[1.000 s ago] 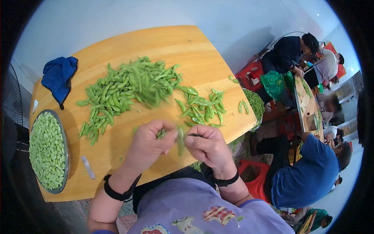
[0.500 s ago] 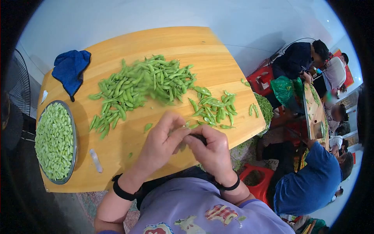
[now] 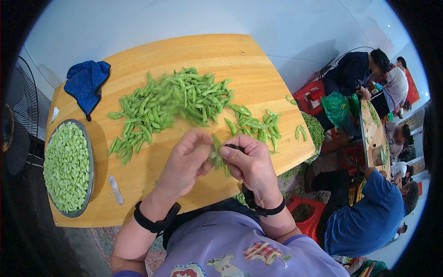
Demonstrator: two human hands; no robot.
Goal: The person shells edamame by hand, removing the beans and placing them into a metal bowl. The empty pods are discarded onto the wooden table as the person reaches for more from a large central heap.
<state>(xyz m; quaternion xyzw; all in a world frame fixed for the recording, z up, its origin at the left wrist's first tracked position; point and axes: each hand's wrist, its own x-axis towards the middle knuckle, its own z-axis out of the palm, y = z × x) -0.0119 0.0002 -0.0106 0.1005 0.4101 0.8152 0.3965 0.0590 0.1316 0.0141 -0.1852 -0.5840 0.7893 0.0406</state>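
A green soybean pod point(image 3: 216, 144), slightly blurred, is held between my two hands above the near part of the wooden table point(image 3: 138, 184). My left hand point(image 3: 184, 159) has its fingers curled in a pinch at the pod's left side. From the right, my right hand point(image 3: 251, 161) grips the pod with thumb and fingers; something small and black point(image 3: 235, 147) sits at its fingertips. Beyond the hands lies a large heap of unshelled pods point(image 3: 175, 97), with a smaller pile of flatter, opened-looking pods point(image 3: 258, 124) to its right.
At the left edge stands a metal bowl point(image 3: 91, 171) full of shelled beans point(image 3: 67, 166). A blue cloth point(image 3: 87, 83) and a clear plastic strip point(image 3: 116, 190) lie on the table. A fan point(image 3: 20, 101) is far left. Right, a container of pods point(image 3: 314, 131), red stools point(image 3: 307, 217) and seated people.
My hands have drawn slightly apart, the left one moving a little leftward. The green pod between them now shows more plainly, standing upright.
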